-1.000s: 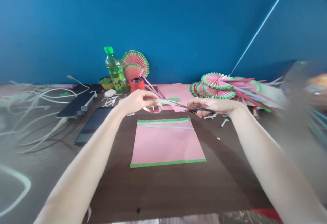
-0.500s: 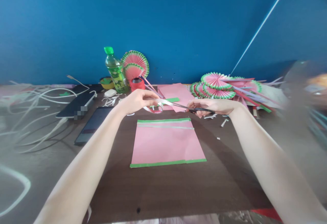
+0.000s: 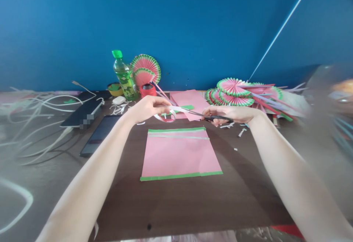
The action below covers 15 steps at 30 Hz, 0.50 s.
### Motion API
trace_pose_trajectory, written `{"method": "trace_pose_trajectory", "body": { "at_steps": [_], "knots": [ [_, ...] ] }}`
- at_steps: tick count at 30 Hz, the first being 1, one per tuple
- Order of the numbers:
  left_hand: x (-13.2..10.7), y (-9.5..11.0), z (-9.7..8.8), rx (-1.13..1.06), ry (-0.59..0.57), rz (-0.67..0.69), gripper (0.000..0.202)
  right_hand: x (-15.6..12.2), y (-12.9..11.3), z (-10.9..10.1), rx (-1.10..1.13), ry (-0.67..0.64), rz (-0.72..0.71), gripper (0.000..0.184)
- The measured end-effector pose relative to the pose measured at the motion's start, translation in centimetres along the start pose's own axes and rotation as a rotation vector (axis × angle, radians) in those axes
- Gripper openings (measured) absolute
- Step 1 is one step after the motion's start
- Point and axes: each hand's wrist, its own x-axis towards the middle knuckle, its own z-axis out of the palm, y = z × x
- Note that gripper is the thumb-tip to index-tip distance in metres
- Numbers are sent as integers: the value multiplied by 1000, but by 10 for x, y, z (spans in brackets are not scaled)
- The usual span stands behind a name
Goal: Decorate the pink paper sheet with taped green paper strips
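Note:
My left hand (image 3: 150,107) pinches a narrow roll of white tape (image 3: 174,115) by the thumb and fingertips. A short white end sticks out from it to the right. In my right hand (image 3: 230,113) is a pair of black-handled scissors (image 3: 194,113), fingers wrapped round the handles. The blades point left, their tips at the white tape end. Below both hands a pink paper sheet (image 3: 179,157) lies flat, with green bands along its top and bottom edges. Two thin pale strips cross it near the top.
A green-capped bottle (image 3: 124,76), a red can-like container (image 3: 148,91) and round pleated paper fans (image 3: 233,87) stand or lie along the blue wall. More pink sheets (image 3: 190,100) lie behind my hands. White cables (image 3: 41,124), a tablet-like device (image 3: 99,137) and paper scraps (image 3: 242,133) are around.
The white tape end reaches less far along the scissor blades than before. My right hand has shifted very slightly to the right with the scissors.

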Motion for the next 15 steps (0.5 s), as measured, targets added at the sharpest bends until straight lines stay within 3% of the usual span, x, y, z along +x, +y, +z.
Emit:
{"method": "trace_pose_trajectory", "body": {
  "at_steps": [15],
  "knots": [
    [1,4,4,26,-14,43,26,1,0,1,-30,0,0,47]
  ]
}}
